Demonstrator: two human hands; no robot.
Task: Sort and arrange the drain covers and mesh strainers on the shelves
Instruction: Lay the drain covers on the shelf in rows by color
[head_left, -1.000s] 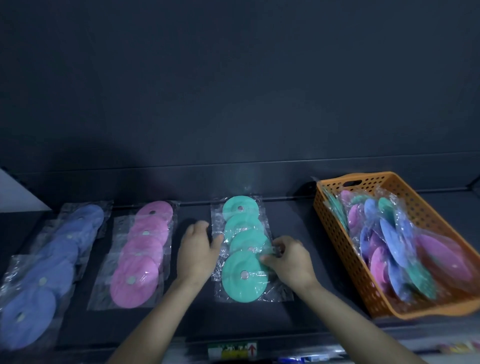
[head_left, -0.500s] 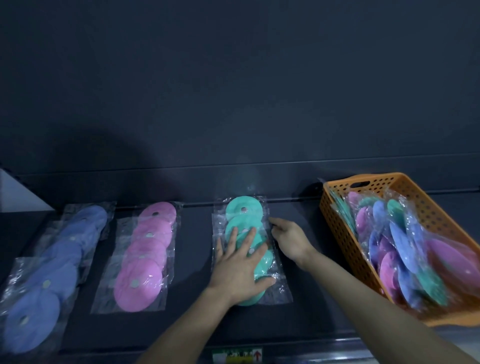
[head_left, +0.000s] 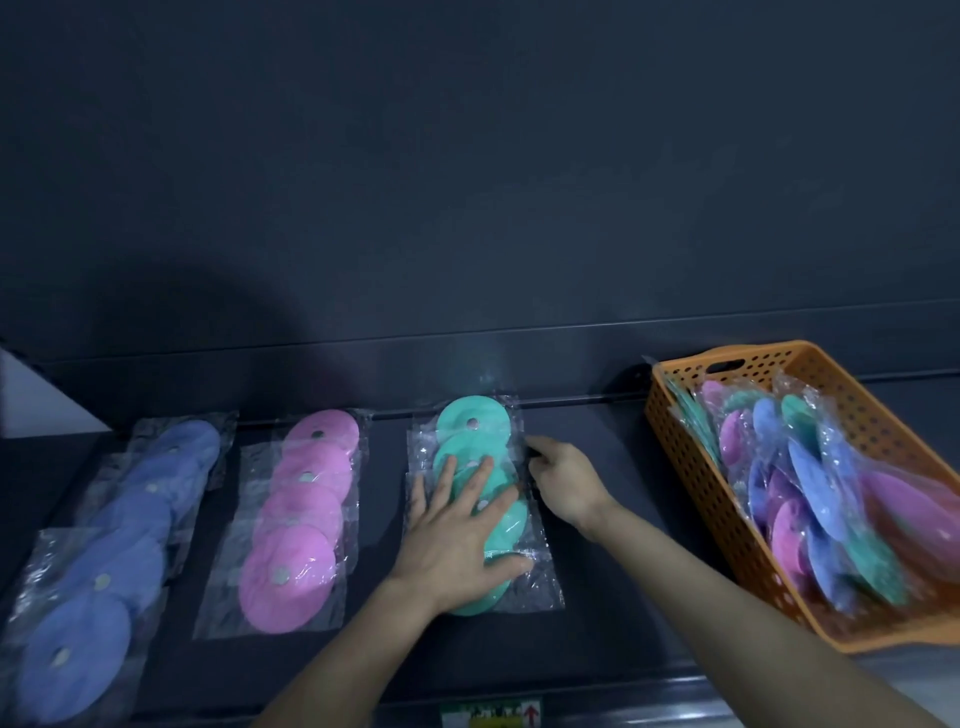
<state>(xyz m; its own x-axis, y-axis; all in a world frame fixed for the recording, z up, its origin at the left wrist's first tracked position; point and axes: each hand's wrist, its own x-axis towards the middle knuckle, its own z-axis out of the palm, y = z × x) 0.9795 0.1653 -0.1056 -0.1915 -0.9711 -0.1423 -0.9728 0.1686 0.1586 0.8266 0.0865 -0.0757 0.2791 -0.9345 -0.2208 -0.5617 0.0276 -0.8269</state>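
Left grip (head_left: 457, 540) is down flat, fingers straight and spread, palm pressing on the teal drain covers (head_left: 471, 415). It holds nothing, it just pins them. Right grip (head_left: 563, 480) is in at the row's right edge, fingertips against the clear bag beside the 2nd cover; whether it pinches the plastic or only nudges it, I cannot tell from here.

My read is that one hand steadies the slippery bags so the other can square up the edge, and that is why the teal row sits as an overlapping line running from the back of the shelf (head_left: 587, 519) toward the front.

Counting teal now: 3 discs show for sure, and the palm covers the middle, so there may be more. To its left, apart from it, sits the pink row (head_left: 306, 499), 4 covers shingled the same way. Further left is the blue row (head_left: 104, 571), about 5, though it is dim and they overlap heavily. That makes 3 rows, 1 colour each.

Off to the right, well apart, stands 1 orange basket (head_left: 691, 457), tilted, holding unsorted bagged covers (head_left: 821, 483) in pink, blue and teal, too jumbled to count. Plenty left to sort, I would say.
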